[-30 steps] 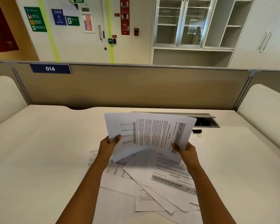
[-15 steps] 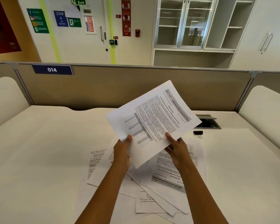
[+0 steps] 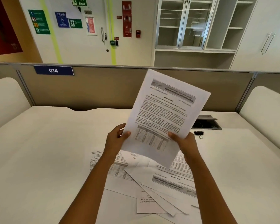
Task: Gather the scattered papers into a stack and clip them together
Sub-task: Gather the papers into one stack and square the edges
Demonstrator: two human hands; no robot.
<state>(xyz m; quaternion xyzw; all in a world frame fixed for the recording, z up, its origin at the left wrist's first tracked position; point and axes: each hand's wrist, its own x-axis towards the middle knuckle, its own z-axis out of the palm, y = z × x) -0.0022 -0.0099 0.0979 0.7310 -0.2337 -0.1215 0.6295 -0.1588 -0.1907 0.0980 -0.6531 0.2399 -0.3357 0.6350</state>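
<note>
I had turned the printed sheet (image 3: pixel 165 113) upright, left hand (image 3: pixel 115 140) and right hand (image 3: pixel 185 143) pinching its near edge. The scattered papers (image 3: pixel 152 183) beneath remained ungathered, the binder clip (image 3: pixel 198 133) untouched at right.

The sheet (image 3: pixel 165 113) held up is white with black print. It has a grey banner across its top and a grey gridded table low down. The papers (image 3: pixel 168 178) beneath are white too, with black lines of text, and one carries the same grey banner. The clip (image 3: pixel 198 133) is black. The surface (image 3: pixel 47 151) is plain cream. The partition (image 3: pixel 103 88) behind it is tan and bears a dark blue label (image 3: pixel 53 70) with white digits 014. On the pale wall are a green sign (image 3: pixel 39 21), a blue sign (image 3: pixel 61 19), a red sign (image 3: pixel 126 18) and yellow-green stripes (image 3: pixel 51 29).
</note>
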